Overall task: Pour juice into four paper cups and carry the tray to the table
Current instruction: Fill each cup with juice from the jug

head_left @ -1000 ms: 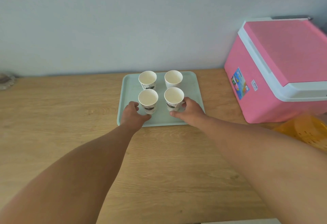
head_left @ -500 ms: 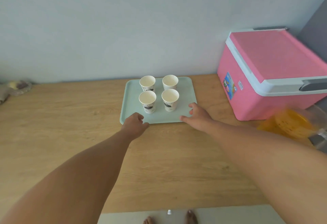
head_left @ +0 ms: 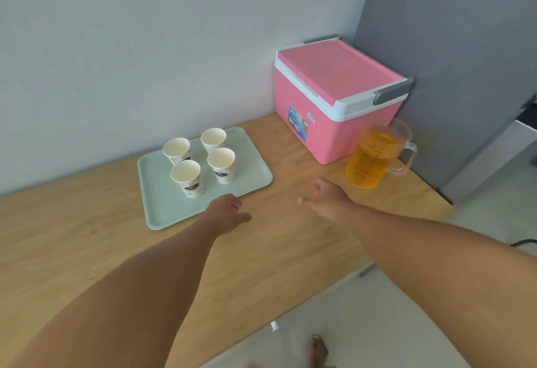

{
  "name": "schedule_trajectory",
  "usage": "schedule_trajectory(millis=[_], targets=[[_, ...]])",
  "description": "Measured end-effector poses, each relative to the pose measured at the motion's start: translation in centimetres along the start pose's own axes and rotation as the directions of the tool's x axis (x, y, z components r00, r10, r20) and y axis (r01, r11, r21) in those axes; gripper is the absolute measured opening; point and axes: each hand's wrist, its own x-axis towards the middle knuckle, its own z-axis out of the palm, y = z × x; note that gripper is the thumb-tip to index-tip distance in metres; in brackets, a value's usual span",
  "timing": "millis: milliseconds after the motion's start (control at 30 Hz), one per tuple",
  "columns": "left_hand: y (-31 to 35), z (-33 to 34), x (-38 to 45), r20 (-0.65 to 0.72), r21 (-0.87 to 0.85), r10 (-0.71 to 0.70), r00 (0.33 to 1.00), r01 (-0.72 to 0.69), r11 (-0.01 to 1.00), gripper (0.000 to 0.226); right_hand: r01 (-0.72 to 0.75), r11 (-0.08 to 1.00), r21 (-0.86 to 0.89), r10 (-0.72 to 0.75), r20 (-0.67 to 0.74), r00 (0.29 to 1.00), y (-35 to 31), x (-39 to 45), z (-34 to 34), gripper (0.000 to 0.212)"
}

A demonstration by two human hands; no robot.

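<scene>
Several white paper cups (head_left: 186, 175) stand upright and look empty on a pale green tray (head_left: 162, 204) on the wooden counter. A clear pitcher (head_left: 374, 156) of orange juice stands to the right, in front of the pink cooler. My left hand (head_left: 225, 212) hovers at the tray's near right edge, fingers relaxed, holding nothing. My right hand (head_left: 325, 194) is over the counter between tray and pitcher, fingers loosely curled, empty and apart from the pitcher.
A pink cooler box (head_left: 334, 100) with a white rim sits at the back right against the wall. A grey cabinet (head_left: 453, 77) stands beside it. The counter's front edge (head_left: 290, 309) runs diagonally, with floor and a bare foot (head_left: 318, 350) below.
Both hands have left the cups and the tray. The right hand has moved right toward the pitcher. The view has swung right and tilted, bringing the whole pitcher into sight.
</scene>
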Motion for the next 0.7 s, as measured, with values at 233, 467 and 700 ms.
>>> schedule_trajectory(millis=[233,467,700], targets=[[6.2,3.9,1.0,0.082,0.041,0.135,0.987,-0.139,0.990,0.046,-0.127,0.992,-0.014,0.127,-0.014,0.992,7.5,-2.7,-4.7,0.077],[13.0,8.9,2.1,0.101,0.062,0.211,0.972,-0.218,0.974,0.047,-0.199,0.980,0.000,0.197,-0.132,0.972,14.1,-3.6,-10.4,0.062],[20.3,12.7,3.3,0.063,-0.031,0.230,0.971,-0.228,0.973,0.063,-0.121,0.988,0.097,0.147,-0.346,0.927,15.6,-1.0,-14.4,0.055]])
